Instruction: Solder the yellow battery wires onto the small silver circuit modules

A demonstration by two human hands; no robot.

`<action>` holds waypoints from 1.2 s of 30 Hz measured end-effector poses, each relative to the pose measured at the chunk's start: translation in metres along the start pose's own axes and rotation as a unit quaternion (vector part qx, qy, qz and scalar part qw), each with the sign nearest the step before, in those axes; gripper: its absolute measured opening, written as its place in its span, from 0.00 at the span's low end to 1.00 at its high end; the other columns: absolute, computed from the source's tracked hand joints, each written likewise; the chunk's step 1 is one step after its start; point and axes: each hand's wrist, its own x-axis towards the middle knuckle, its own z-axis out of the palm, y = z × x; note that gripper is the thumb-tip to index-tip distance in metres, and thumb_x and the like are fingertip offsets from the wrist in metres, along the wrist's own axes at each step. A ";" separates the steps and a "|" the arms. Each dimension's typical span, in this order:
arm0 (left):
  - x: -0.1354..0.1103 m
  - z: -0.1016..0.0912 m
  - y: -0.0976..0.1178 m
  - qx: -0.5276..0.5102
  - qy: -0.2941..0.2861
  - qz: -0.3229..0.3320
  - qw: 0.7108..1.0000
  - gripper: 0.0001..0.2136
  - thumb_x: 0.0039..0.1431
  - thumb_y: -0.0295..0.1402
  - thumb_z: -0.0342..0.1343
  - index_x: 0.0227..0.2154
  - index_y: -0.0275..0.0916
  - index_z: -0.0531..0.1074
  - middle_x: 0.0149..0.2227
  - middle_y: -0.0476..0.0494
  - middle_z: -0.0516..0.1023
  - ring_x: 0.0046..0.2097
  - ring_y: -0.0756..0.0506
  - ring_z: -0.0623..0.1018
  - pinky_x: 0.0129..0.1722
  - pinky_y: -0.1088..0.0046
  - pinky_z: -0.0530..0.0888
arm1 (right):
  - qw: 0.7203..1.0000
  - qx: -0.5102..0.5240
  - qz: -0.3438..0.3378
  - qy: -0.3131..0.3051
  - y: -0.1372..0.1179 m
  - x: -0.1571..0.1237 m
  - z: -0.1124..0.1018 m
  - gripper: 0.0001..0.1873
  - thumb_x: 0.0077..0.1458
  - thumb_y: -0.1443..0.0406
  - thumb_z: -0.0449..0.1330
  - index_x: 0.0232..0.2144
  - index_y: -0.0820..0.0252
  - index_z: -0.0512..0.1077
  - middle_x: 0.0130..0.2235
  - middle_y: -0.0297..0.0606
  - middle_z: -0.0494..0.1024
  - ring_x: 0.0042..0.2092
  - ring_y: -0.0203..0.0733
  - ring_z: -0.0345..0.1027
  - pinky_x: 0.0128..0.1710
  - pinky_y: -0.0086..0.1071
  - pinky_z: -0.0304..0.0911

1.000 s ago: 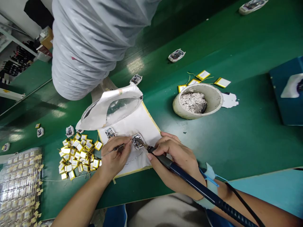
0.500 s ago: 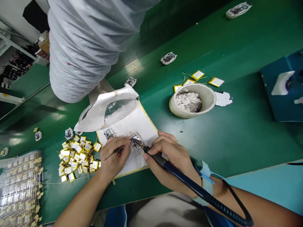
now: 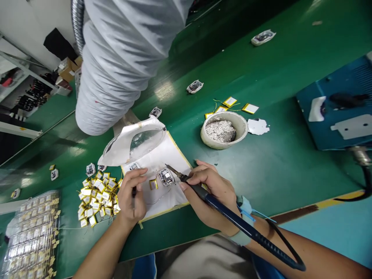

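Note:
My right hand [image 3: 209,193] grips a soldering iron [image 3: 203,195] with a dark blue handle, its tip just above a small plastic-shelled circuit device [image 3: 166,177]. That device lies on a white sheet [image 3: 177,162] with yellow-taped edges. Beside it sits a small yellow-edged pouch battery [image 3: 153,184] with thin wires. My left hand [image 3: 130,195] holds thin dark tweezers [image 3: 133,197] upright, apart from the device. A second device [image 3: 134,166] lies partly under a white-wrapped magnifier lens [image 3: 132,142] at the sheet's far edge.
A heap of pouch batteries [image 3: 97,199] lies left of the sheet, with a clear tray of batteries [image 3: 31,240] beyond it. A bowl of metal scraps [image 3: 223,130], a white ribbed duct [image 3: 113,66] and a blue soldering station [image 3: 334,104] stand around the green bench.
My left hand has drawn back from the device toward the lower left. The iron tip has lifted off the device, and a small battery now shows beside it. The view has swung slightly.

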 end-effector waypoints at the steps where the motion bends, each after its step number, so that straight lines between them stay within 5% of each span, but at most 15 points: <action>1: 0.000 0.000 0.001 0.019 -0.025 0.008 0.999 0.15 0.91 0.31 0.54 0.62 0.47 0.86 0.59 0.36 0.95 0.57 0.37 0.96 0.54 0.55 0.96 | 1.000 0.001 0.000 -0.002 0.001 0.000 -0.001 0.12 0.75 0.67 0.74 0.45 0.45 0.76 0.35 0.26 0.84 0.33 0.46 0.84 0.65 0.61 0.93; 5: 0.002 0.011 0.010 0.119 -0.182 0.021 0.976 0.16 0.83 0.39 0.69 0.68 0.47 0.83 0.65 0.32 0.92 0.54 0.36 0.96 0.39 0.64 0.93 | 1.000 -0.001 0.001 0.005 0.005 -0.005 -0.005 0.10 0.75 0.65 0.75 0.44 0.43 0.79 0.37 0.28 0.89 0.36 0.53 0.91 0.65 0.65 0.95; 9: 0.003 0.007 0.018 0.185 -0.216 0.020 0.958 0.20 0.76 0.37 0.75 0.66 0.47 0.83 0.61 0.35 0.91 0.49 0.37 0.96 0.32 0.67 0.89 | 0.999 -0.020 0.022 0.018 0.013 -0.012 -0.007 0.09 0.75 0.58 0.77 0.42 0.42 0.80 0.39 0.36 0.93 0.47 0.69 0.98 0.57 0.72 0.97; 14: -0.006 -0.060 0.005 0.177 -0.159 0.005 0.971 0.23 0.75 0.37 0.74 0.69 0.48 0.82 0.61 0.36 0.90 0.53 0.37 0.96 0.38 0.67 0.91 | 0.996 -0.038 0.081 0.017 0.024 -0.026 -0.006 0.13 0.71 0.47 0.79 0.39 0.35 0.80 0.41 0.44 0.95 0.57 0.83 0.97 0.41 0.74 0.97; 19: 0.021 -0.145 -0.072 0.246 -0.042 -0.008 0.968 0.11 0.86 0.45 0.70 0.59 0.46 0.86 0.50 0.41 0.92 0.46 0.42 0.93 0.36 0.71 0.89 | 0.993 -0.049 0.110 0.005 0.034 -0.032 -0.004 0.14 0.68 0.42 0.79 0.37 0.31 0.81 0.42 0.46 0.95 0.60 0.83 0.95 0.36 0.69 0.96; 22: 0.043 -0.171 -0.115 0.255 0.008 0.027 0.967 0.21 0.89 0.56 0.69 0.49 0.42 0.87 0.43 0.46 0.89 0.37 0.47 0.86 0.36 0.73 0.88 | 0.991 -0.058 0.116 0.011 0.034 -0.031 -0.002 0.14 0.68 0.41 0.79 0.37 0.31 0.81 0.41 0.45 0.95 0.61 0.83 0.95 0.36 0.71 0.95; 25: 0.046 -0.162 -0.119 0.248 -0.001 0.038 0.968 0.22 0.89 0.57 0.68 0.47 0.42 0.87 0.45 0.45 0.91 0.39 0.46 0.88 0.40 0.71 0.91 | 0.994 -0.055 0.089 0.028 0.031 -0.025 0.002 0.14 0.71 0.43 0.78 0.37 0.33 0.82 0.40 0.43 0.94 0.56 0.78 0.97 0.44 0.70 0.97; 29: 0.020 -0.112 -0.080 0.232 -0.101 0.052 0.966 0.12 0.89 0.47 0.67 0.52 0.45 0.88 0.51 0.42 0.95 0.45 0.41 0.95 0.38 0.69 0.90 | 0.998 -0.027 0.035 0.048 0.028 -0.016 0.005 0.11 0.74 0.50 0.79 0.39 0.36 0.82 0.37 0.37 0.92 0.45 0.70 0.97 0.59 0.72 0.98; 32: 0.003 -0.077 -0.055 0.248 -0.177 0.039 0.952 0.08 0.85 0.41 0.69 0.57 0.46 0.86 0.61 0.36 0.95 0.43 0.40 0.96 0.31 0.68 0.86 | 0.999 -0.018 0.008 0.046 0.025 -0.010 0.004 0.10 0.73 0.56 0.80 0.40 0.38 0.83 0.36 0.34 0.91 0.39 0.66 0.95 0.59 0.71 0.98; 36: -0.001 -0.060 -0.043 0.240 -0.179 0.020 0.954 0.06 0.78 0.37 0.72 0.52 0.47 0.83 0.57 0.37 0.94 0.45 0.39 0.95 0.31 0.69 0.83 | 0.999 -0.012 -0.017 0.040 0.019 -0.007 0.004 0.10 0.74 0.61 0.79 0.42 0.42 0.82 0.36 0.32 0.90 0.35 0.59 0.92 0.61 0.67 0.97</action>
